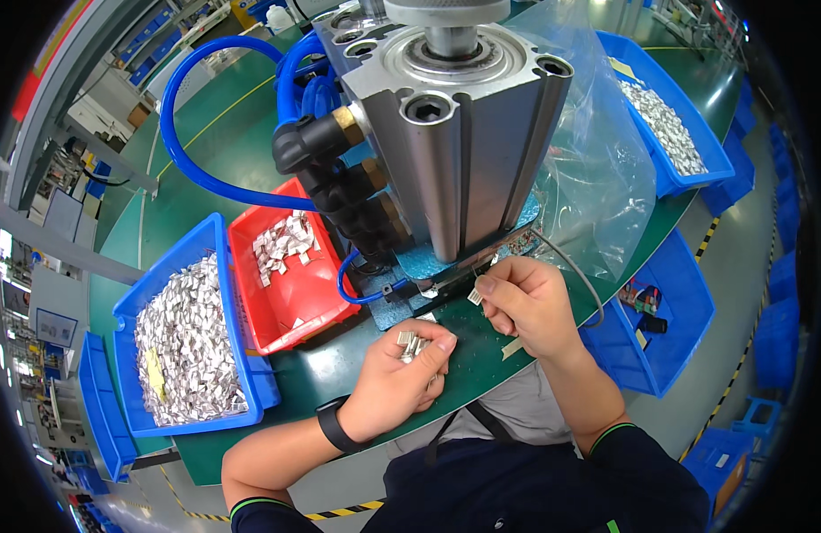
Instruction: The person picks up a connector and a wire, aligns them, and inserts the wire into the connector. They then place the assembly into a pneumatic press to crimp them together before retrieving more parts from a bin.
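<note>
My left hand (400,380) is closed around several small silvery metal pieces (414,345), held low over the green table edge. With thumb and fingertips, my right hand (527,306) pinches one small silvery metal piece (475,296) just in front of the press base. Above both hands stands a metal pneumatic press (481,151) with a thick grey cylinder body. Its teal base (401,298) lies just beyond my fingers, and its working slot is partly hidden by my right hand and the cylinder.
Left of the press are a red bin (295,306) with some pieces and a blue bin (257,377) full of them. A blue bin (717,169) of pieces stands far right, beside a clear plastic bag (606,195). A blue hose (170,133) loops at left; a blue bin (686,311) sits below right.
</note>
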A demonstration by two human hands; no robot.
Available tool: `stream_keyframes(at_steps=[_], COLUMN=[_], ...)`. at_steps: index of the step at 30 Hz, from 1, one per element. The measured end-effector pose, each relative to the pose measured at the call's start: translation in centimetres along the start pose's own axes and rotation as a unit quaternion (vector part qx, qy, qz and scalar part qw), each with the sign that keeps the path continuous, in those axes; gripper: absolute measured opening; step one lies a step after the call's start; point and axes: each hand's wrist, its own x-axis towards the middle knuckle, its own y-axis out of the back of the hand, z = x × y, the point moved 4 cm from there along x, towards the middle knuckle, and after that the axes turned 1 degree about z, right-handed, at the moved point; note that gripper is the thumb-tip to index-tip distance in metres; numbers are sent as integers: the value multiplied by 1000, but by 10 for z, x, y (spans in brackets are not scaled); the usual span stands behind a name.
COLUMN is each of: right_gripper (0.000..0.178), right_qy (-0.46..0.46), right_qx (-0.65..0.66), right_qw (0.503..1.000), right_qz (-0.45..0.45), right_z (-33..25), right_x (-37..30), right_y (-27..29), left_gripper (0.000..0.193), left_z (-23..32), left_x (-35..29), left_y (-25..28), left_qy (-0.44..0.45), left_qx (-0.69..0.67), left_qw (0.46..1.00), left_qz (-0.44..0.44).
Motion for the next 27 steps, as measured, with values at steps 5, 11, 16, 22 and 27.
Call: stream_keyframes(at_steps=[5, 11, 16, 22, 27], right_gripper=[16, 18, 16, 10, 7], right_qy=[-10, -15, -17, 1, 26], right_qx=[5, 5, 6, 15, 6], right_qw=[1000, 1000, 1000, 1000, 999], right_qz=[0, 1, -2, -2, -24], right_z=[1, 2, 3, 0, 3], right_x=[1, 0, 0, -3, -7], right_y=[0, 0, 0, -2, 2], left_gripper=[11, 7, 11, 14, 27], left_z=[0, 0, -1, 0, 3], left_x=[1, 1, 1, 0, -2], left_y=[0, 1, 1, 0, -4], left_qy=[4, 7, 4, 2, -6], left_qx=[0, 11, 5, 14, 31], left_qw=[1000, 1000, 1000, 1000, 999], left_qz=[0, -9, -2, -2, -15])
